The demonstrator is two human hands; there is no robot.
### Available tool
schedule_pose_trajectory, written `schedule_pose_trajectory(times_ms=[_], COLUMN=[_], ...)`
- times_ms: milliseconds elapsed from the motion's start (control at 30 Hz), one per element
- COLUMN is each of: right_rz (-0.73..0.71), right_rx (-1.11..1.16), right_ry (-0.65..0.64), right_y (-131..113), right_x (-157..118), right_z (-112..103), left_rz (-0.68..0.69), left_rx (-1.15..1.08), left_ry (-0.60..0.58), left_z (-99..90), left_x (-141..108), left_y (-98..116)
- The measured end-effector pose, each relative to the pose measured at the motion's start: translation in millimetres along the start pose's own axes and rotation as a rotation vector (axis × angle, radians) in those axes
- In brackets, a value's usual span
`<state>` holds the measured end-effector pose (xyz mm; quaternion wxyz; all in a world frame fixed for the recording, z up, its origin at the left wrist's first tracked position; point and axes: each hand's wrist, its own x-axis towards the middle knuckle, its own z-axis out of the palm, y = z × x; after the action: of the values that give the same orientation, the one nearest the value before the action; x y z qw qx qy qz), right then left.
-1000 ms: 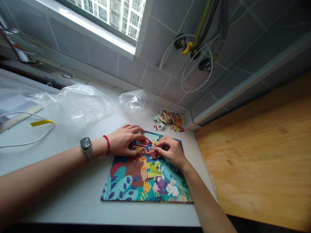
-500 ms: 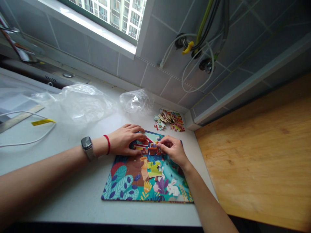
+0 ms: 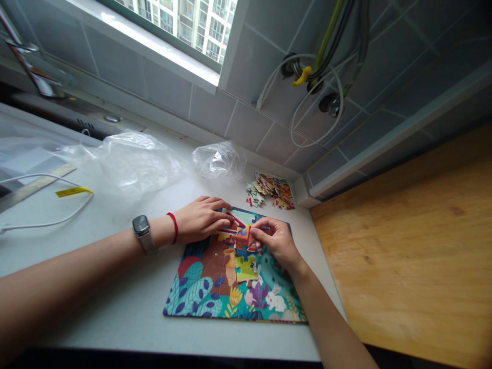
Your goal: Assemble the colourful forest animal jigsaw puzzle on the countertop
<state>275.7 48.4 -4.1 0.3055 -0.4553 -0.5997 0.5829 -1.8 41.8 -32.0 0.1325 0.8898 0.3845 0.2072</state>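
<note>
My left hand lies flat over the upper left of a jigsaw puzzle, its fingertips on the assembled pieces. The puzzle shows leaves, a brown jar and a white rabbit on a teal ground. My right hand is over the upper right part, its thumb and fingers pinching an orange-red jigsaw piece. Part of that piece is hidden by my fingers. Beyond the board, a heap of loose jigsaw pieces lies on a flat piece of card.
Crumpled clear plastic bags lie behind my left arm. A steel ruler, white cable and yellow tag are further left. A wooden board lies beyond the counter's right edge. Pipes and hoses run along the tiled wall.
The whole scene has drifted slightly right in view. My right fingers have shifted on the orange-red piece, which now sits a little higher. My left hand stays in place on the puzzle.
</note>
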Motion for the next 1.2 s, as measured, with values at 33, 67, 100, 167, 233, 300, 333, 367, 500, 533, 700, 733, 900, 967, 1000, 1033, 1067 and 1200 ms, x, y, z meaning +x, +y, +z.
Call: schedule_pose_trajectory(times_ms=[33,67,100,167,233,300,333,367,500,533,700,733,900,967,1000,1033,1067,1200], right_rz=[0.005,0.007,0.007,0.015,-0.012,-0.121,-0.192,-0.255,-0.328,-0.33,-0.429,-0.445,-0.467,-0.477,-0.479,-0.48,-0.478,-0.47], right_rx=[0.005,0.003,-0.003,-0.032,-0.108,-0.263,-0.351,-0.428,-0.554,-0.565,-0.676,-0.701,-0.807,-0.84,-0.853,-0.866,-0.878,-0.882], right_ry=[-0.02,-0.041,-0.061,-0.108,-0.163,-0.201,-0.209,-0.21,-0.223,-0.231,-0.266,-0.277,-0.328,-0.341,-0.345,-0.347,-0.35,-0.357], right_y=[-0.2,0.0,0.5,2.2,4.3,6.0,6.6,6.9,6.9,6.7,4.9,4.6,5.0,5.3,5.4,5.5,5.4,5.2], right_x=[-1.9,-3.7,-5.2,-7.4,-7.9,-7.0,-6.2,-5.4,-4.2,-4.5,-6.7,-7.1,-9.0,-9.9,-10.3,-10.6,-11.0,-11.5], right_z=[3.5,7.0,10.3,15.4,17.8,17.5,16.7,15.7,13.1,13.1,14.7,14.9,14.2,13.7,13.7,13.8,14.0,15.7], left_rz=[-0.006,-0.01,-0.013,-0.011,0.001,0.013,0.016,0.018,0.029,0.031,0.038,0.039,0.037,0.037,0.036,0.035,0.034,0.037], left_rx=[-0.007,-0.014,-0.017,-0.015,-0.005,0.007,0.011,0.014,0.009,0.006,0.005,0.006,-0.001,-0.005,-0.004,-0.003,-0.001,0.002], left_ry=[-0.002,0.0,0.003,0.003,-0.006,-0.014,-0.014,-0.011,-0.005,-0.006,-0.02,-0.026,-0.02,-0.006,-0.004,-0.006,-0.009,-0.023], left_z=[-0.9,-1.7,-2.5,-3.5,-4.1,-4.2,-4.2,-4.1,-4.5,-4.8,-7.5,-7.8,-7.3,-6.3,-5.8,-5.3,-4.9,-4.2], left_x=[-0.1,-0.1,-0.1,0.0,0.2,0.2,0.2,0.1,-0.5,-0.6,-0.8,-0.9,-1.0,-1.3,-1.5,-1.8,-2.0,-2.6], left_y=[0.4,0.9,1.2,1.7,1.7,1.6,1.7,1.8,2.7,2.9,2.8,2.7,2.6,2.3,2.0,1.6,1.1,-0.7])
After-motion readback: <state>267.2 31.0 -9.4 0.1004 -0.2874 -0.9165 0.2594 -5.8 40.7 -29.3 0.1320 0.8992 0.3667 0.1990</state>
